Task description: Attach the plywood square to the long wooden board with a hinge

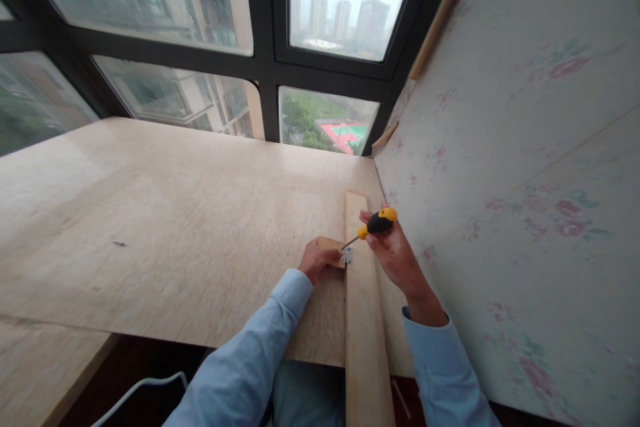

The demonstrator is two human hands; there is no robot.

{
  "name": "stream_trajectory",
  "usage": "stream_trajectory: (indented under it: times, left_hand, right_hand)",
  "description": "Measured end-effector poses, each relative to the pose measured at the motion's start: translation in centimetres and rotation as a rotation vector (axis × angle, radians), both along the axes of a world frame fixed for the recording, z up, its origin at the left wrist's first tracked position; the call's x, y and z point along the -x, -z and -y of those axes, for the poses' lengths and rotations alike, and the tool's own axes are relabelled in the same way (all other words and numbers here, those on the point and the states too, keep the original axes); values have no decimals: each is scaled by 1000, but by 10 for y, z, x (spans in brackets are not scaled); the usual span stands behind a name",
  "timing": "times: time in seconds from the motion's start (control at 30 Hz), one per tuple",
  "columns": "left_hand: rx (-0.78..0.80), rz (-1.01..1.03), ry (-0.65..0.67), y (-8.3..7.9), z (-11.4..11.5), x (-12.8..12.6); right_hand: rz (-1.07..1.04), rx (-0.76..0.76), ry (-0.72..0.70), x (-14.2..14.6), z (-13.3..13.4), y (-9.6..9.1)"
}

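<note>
In my right hand is a screwdriver with a yellow and black handle. Its shaft slants down to the left, and the tip meets or nearly meets a small metal hinge. The hinge lies across the joint between a long wooden board and a short wooden block. My left hand grips the block from the left, fingers close to the hinge and the screwdriver tip. Whether a screw sits under the tip is too small to tell.
The board rests on a beige stone-patterned ledge and juts over its front edge. A small dark item lies on the ledge at left. Floral wallpaper rises close on the right; dark-framed windows stand behind. A white cable hangs below left.
</note>
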State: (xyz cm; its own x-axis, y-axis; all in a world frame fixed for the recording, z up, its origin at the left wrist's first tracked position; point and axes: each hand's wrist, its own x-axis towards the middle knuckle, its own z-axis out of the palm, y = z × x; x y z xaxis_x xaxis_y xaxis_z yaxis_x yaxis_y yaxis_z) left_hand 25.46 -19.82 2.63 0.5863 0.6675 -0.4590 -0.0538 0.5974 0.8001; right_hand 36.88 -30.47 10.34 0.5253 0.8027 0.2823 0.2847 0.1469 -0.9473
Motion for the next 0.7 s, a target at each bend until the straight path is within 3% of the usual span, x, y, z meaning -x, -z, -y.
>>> stream_trajectory:
  times: [0.07,0.2,0.27,0.33,0.43,0.53,0.6,0.7]
  left_hand:
    - [1,-7,3,-1,0,0]
    - [14,-1,13,-2,-1,0]
    - [14,7,12,-1,-1,0]
    - [10,17,13,0,-1,0]
    - [8,14,11,2,-1,-1]
    - [2,3,1,2,-1,0]
    - [-3,0,3,1,-1,0]
    - [-15,0,0,0,1,1]
  right_hand:
    - [68,62,43,1,-1,-6]
    - [306,150,365,6,-10,-14]
    - [328,121,447,8,-14,-12]
    - [253,65,390,8,-14,-7]
    - [71,-35,191,6,-11,-1]
    - [1,-52,97,5,-6,-2]
    - [70,-2,149,6,-6,-6]
    - [286,71,385,8,-7,-12]
